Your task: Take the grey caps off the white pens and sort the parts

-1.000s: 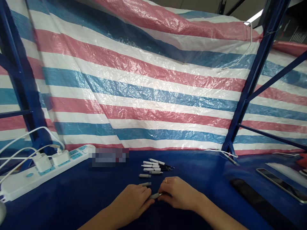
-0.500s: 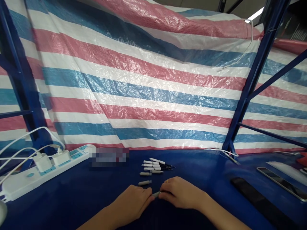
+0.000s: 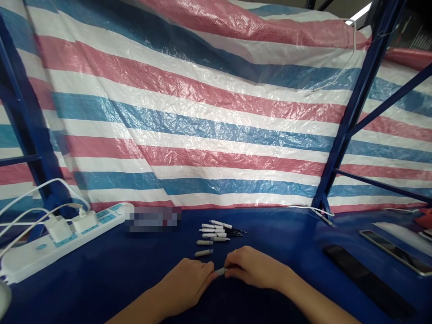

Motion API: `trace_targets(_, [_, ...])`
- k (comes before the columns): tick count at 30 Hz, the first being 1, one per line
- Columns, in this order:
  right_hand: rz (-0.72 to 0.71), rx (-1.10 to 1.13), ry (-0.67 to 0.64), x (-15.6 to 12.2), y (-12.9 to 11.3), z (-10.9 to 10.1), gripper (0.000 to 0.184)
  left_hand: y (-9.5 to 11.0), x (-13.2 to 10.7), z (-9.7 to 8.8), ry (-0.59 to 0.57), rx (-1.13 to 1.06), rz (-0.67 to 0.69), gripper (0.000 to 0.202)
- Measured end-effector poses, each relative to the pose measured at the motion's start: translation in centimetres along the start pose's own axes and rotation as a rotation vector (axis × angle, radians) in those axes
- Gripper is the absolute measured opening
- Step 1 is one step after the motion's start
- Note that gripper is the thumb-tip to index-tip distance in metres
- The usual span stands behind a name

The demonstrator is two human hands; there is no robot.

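Note:
Near the front of the blue table, my left hand and my right hand meet, fingers closed on a short grey pen grip. The left fingers pinch one end and the right fingers the other; the fingers hide both ends. Just beyond my hands lies a loose grey pen grip, with another grey grip behind it. A grey grip with a pale tip lies by several white pen barrels, from which dark ends stick out to the right.
A white power strip with plugs and cables runs along the left. On the right lie a black flat strip-like object and a phone. Behind the table hangs a striped plastic sheet, between blue metal posts.
Both hands keep hold of the grey pen grip in nearly the same place, with a little more of it showing. The view has shifted slightly.

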State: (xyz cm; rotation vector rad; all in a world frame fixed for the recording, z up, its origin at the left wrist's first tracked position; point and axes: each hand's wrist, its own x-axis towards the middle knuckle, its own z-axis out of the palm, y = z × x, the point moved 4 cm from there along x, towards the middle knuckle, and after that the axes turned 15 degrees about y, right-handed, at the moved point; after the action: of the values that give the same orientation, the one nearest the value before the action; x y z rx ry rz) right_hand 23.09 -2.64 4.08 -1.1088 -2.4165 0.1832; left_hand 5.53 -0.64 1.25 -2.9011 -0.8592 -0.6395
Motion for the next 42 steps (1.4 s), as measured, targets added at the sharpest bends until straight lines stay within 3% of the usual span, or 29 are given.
trace_targets(10, [-0.032,-0.061,0.067,0.2,0.1,-0.3,0.016,-0.2,0.3,-0.6,0.006,-0.121,-0.104,0.045])
trace_targets(15, [0.016,-0.004,0.066,0.3,0.0,-0.7,0.036,-0.4,0.4,-0.7,0.024,-0.194,-0.159,0.043])
trace_targets(22, [-0.021,-0.014,0.038,0.2,0.0,-0.1,0.025,-0.5,0.3,-0.6,0.008,-0.284,-0.224,0.043])
trace_targets(28, [-0.116,-0.105,0.1,0.2,-0.1,-0.3,0.024,-0.2,0.5,-1.2,-0.033,-0.519,-0.377,0.053])
trace_targets(33, [-0.203,-0.176,0.152,0.3,-0.2,-0.7,0.034,-1.2,0.6,-0.3,-0.09,-0.703,-0.528,0.058])
trace_targets(38, [-0.12,-0.21,0.239,0.2,1.5,-2.4,0.035,-1.4,1.0,-0.3,-0.115,-0.732,-0.519,0.061])
trace_targets(42, [-0.028,-0.19,0.217,0.2,3.0,-2.1,0.02,-0.4,0.8,-1.2,-0.05,-0.592,-0.42,0.058])
